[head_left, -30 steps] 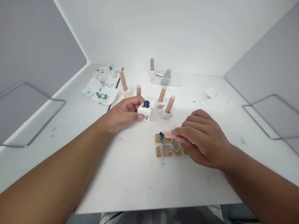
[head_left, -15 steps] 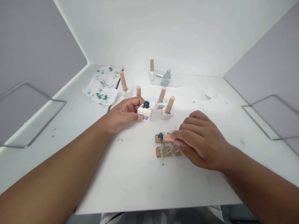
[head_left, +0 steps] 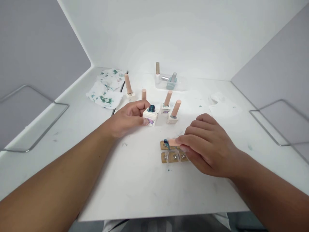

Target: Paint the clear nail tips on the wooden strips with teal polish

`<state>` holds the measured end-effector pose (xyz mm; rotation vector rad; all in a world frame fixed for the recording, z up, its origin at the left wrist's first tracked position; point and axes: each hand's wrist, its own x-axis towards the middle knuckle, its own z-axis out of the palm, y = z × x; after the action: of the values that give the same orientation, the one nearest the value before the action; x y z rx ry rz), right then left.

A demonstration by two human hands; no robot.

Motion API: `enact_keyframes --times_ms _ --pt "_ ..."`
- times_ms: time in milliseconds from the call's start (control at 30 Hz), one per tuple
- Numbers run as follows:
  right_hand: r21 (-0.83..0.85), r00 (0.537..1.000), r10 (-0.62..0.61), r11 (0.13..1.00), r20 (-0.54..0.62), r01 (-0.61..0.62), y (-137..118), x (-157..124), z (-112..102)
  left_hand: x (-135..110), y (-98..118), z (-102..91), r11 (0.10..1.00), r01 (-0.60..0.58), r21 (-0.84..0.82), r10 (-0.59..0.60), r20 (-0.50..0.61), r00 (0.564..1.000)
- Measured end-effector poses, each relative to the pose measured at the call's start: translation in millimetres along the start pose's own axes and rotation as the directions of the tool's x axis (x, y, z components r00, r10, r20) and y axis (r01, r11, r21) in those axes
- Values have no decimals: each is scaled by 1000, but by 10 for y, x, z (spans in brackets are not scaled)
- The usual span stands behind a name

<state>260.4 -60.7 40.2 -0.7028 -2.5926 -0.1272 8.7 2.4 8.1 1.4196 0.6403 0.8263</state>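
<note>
My left hand (head_left: 127,118) grips an uncapped white square nail polish bottle (head_left: 150,116) with a dark teal neck, standing on the white table (head_left: 135,180). My right hand (head_left: 207,146) pinches a peach-coloured brush cap (head_left: 173,142) whose teal-wet brush tip rests on a clear nail tip on the upper of two brown strips (head_left: 174,156). Both strips carry clear nail tips and lie just left of my right hand's fingers.
Two capped white bottles (head_left: 171,113) with peach caps stand behind the open one, two more (head_left: 128,87) farther left. A teal-stained paper towel (head_left: 106,90) lies back left, a clear tray with bottles (head_left: 169,81) at the back, wire frames (head_left: 277,122) on both sides.
My right hand has shifted slightly left with the brush over the upper strip. The left hand and bottle have stayed put.
</note>
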Motion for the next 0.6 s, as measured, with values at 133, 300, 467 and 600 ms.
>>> enact_keyframes --times_ms 133,300,467,600 --pt "31 999 -42 999 22 41 14 -33 -32 -4 8 2 1000 -4 -4 4 -1 1000" --pt "-51 999 -20 999 -30 19 -19 27 -20 -6 17 10 1000 18 6 -18 3 1000" --pt "-74 998 -51 996 37 54 -45 41 -9 -11 10 2 1000 23 1 -23 -3 1000" --pt "4 995 -95 995 23 95 -21 -2 -55 -15 6 -2 1000 15 10 -15 -1 1000"
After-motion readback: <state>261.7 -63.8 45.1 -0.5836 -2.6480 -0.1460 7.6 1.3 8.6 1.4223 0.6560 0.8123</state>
